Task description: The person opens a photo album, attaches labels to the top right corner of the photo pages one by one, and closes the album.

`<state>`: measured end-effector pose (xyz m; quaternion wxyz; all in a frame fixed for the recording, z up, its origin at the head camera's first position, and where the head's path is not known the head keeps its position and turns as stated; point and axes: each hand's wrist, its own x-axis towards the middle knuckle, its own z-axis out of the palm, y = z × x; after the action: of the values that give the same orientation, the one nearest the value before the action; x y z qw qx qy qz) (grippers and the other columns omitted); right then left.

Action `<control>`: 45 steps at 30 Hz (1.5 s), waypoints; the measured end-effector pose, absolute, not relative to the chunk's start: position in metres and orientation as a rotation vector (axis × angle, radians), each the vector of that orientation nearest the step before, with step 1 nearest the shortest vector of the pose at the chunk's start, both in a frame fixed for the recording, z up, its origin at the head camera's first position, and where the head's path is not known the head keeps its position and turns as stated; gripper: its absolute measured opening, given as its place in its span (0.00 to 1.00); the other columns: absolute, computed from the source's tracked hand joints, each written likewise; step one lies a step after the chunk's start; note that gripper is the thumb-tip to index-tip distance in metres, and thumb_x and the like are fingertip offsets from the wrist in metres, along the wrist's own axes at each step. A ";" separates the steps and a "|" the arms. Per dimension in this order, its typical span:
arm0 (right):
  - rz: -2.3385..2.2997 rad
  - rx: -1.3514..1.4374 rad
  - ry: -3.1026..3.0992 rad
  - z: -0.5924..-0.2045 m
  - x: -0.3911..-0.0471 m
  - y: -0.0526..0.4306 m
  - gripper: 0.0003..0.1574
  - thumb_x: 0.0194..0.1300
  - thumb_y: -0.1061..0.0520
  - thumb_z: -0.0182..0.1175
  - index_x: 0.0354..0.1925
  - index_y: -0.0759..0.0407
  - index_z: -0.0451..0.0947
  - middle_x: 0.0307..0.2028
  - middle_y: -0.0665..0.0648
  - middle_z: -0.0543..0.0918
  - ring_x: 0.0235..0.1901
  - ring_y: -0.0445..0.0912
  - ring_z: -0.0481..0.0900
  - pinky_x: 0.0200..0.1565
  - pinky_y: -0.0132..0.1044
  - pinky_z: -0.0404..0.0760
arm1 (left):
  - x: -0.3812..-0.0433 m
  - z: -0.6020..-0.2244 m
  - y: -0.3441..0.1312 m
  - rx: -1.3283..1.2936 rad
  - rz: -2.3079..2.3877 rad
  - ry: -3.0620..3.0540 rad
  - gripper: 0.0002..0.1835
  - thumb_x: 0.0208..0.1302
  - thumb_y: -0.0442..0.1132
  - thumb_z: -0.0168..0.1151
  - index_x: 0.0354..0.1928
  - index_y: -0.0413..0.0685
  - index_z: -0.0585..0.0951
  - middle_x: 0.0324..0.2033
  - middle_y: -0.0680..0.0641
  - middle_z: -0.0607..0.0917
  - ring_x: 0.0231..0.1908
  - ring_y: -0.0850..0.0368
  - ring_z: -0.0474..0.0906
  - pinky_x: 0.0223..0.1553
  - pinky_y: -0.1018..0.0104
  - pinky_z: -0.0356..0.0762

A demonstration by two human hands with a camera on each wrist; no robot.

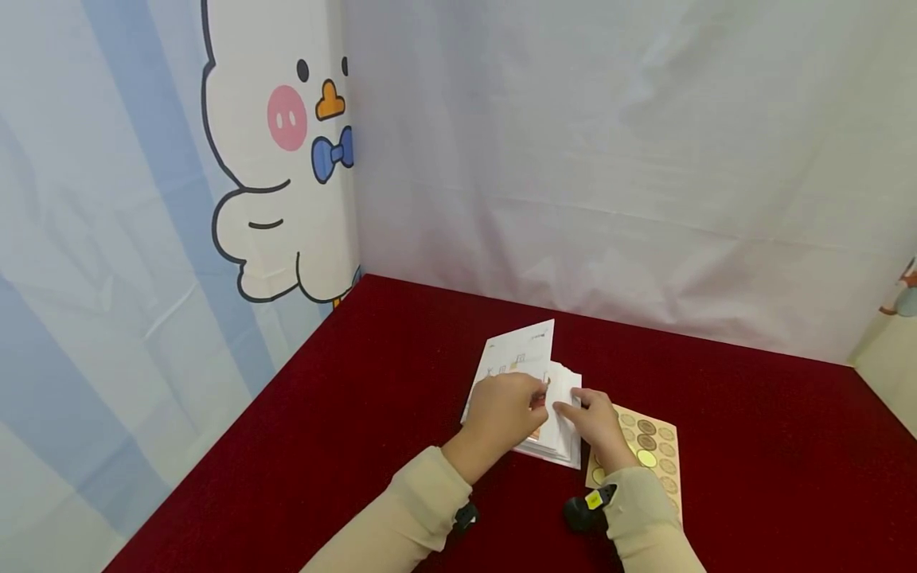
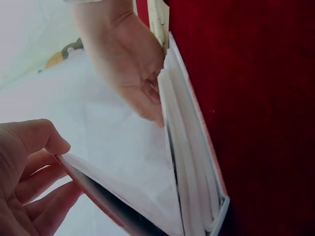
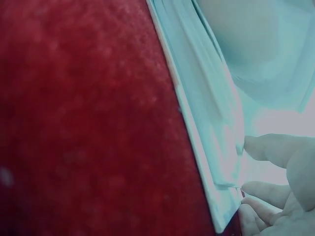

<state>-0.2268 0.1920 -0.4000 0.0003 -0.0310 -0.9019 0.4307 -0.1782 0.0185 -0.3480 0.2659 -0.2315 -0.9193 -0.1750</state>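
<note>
An open book (image 1: 562, 439) with white pages lies on the dark red table. My left hand (image 1: 501, 414) is over its middle, pinching the edge of a raised page (image 2: 110, 184) between thumb and fingertips. In the left wrist view that page stands tilted away from the stack of pages (image 2: 189, 147). My right hand (image 1: 598, 422) is at the book's right side, its fingertips touching the edge of the pages. Its fingers (image 3: 268, 147) look lightly bent and spread along that edge in the right wrist view. The printed left leaf (image 1: 512, 350) slopes up behind my left hand.
A tan sheet with rows of round stickers (image 1: 668, 458) lies right of the book, partly under my right forearm. A black device (image 1: 582, 514) hangs at my right wrist. White curtain (image 1: 609, 159) stands behind the table, and a cartoon-print curtain (image 1: 279, 199) on the left.
</note>
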 end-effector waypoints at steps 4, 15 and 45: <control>1.365 -0.100 -2.837 -0.400 -0.227 0.193 0.35 0.61 0.57 0.59 0.60 0.77 0.64 0.62 0.76 0.59 0.62 0.65 0.57 0.61 0.55 0.60 | -0.177 -0.353 0.022 -0.645 -0.448 -2.457 0.02 0.49 0.40 0.67 0.24 0.58 0.84 0.18 0.61 0.78 0.16 0.70 0.62 0.16 0.76 0.60; 1.386 -0.079 -2.828 -0.400 -0.227 0.193 0.33 0.60 0.59 0.58 0.59 0.78 0.65 0.60 0.77 0.62 0.61 0.65 0.59 0.59 0.55 0.63 | -0.174 -0.371 0.037 -0.697 -0.295 -2.452 0.05 0.47 0.36 0.65 0.28 0.53 0.85 0.25 0.56 0.82 0.23 0.62 0.78 0.15 0.71 0.69; 1.472 -0.124 -2.825 -0.401 -0.226 0.196 0.32 0.61 0.59 0.57 0.60 0.74 0.64 0.61 0.75 0.61 0.61 0.64 0.59 0.60 0.56 0.61 | -0.173 -0.376 0.056 -0.673 0.145 -2.925 0.18 0.61 0.53 0.59 0.51 0.58 0.80 0.40 0.56 0.78 0.40 0.60 0.73 0.36 0.66 0.73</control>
<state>-0.2258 0.1957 -0.4015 -0.0230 -0.0390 -0.8859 0.4616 -0.1729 0.0558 -0.3755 0.0684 -0.2235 -0.9711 0.0481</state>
